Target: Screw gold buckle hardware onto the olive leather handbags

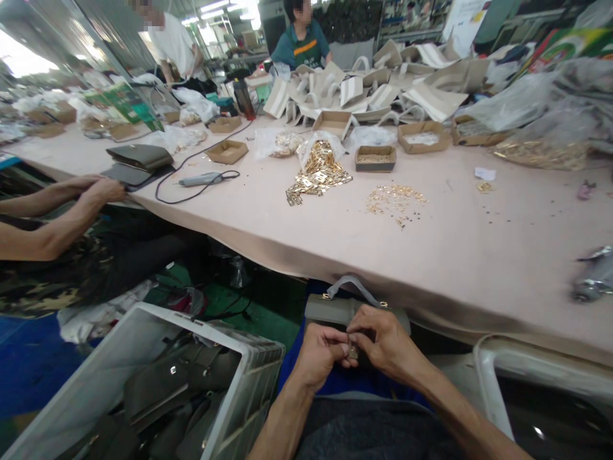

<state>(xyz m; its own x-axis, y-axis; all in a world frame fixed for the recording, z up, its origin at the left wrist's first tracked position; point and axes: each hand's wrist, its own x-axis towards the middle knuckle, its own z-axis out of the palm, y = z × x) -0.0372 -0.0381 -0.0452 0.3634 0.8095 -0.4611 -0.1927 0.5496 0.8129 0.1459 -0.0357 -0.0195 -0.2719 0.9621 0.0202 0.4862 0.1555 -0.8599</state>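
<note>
A grey-green handbag (330,308) with a pale strap rests on my lap below the table's front edge. My left hand (320,353) and my right hand (383,342) meet at its front, fingers pinched together on a small gold metal fitting (353,350). Both hands press against the bag. A heap of gold metal plates (320,172) and a scatter of small gold parts (395,199) lie on the beige table (479,243) beyond.
A white crate (249,377) of grey bags stands at my lower left, another white bin (493,377) at my right. A co-worker's arms (62,211) rest at the left by a dark bag (138,156) and a corded tool (201,179). Cardboard trays and folded boxes fill the far side.
</note>
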